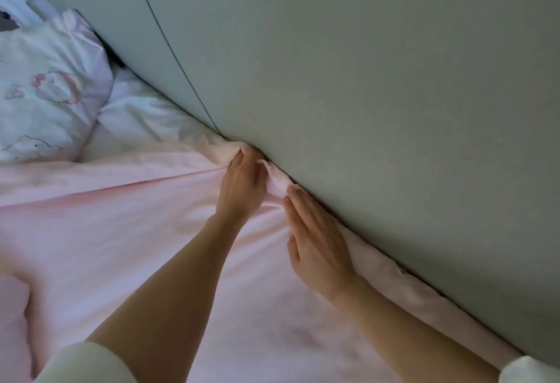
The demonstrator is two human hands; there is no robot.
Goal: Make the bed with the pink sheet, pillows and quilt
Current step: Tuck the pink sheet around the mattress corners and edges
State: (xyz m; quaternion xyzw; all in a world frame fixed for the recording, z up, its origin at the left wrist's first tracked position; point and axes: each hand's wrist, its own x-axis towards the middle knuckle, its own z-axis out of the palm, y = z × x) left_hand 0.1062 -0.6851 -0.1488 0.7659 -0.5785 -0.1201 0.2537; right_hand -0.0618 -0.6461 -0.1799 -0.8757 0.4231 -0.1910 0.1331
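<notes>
The left hand (242, 185) pinches a bunched fold of the pink sheet (136, 231) at the grey-green wall (378, 79), its grip closed on the cloth; the right hand (315, 237) lies flat and open along the tucked edge; a printed pillow (45, 89) rests left.

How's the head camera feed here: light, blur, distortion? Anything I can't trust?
Head view: dim, cool, even light, no glare; wide-angle bends the wall edge; soft blur on the pillow; left hand and right hand at the pink sheet edge read clearly.
</notes>
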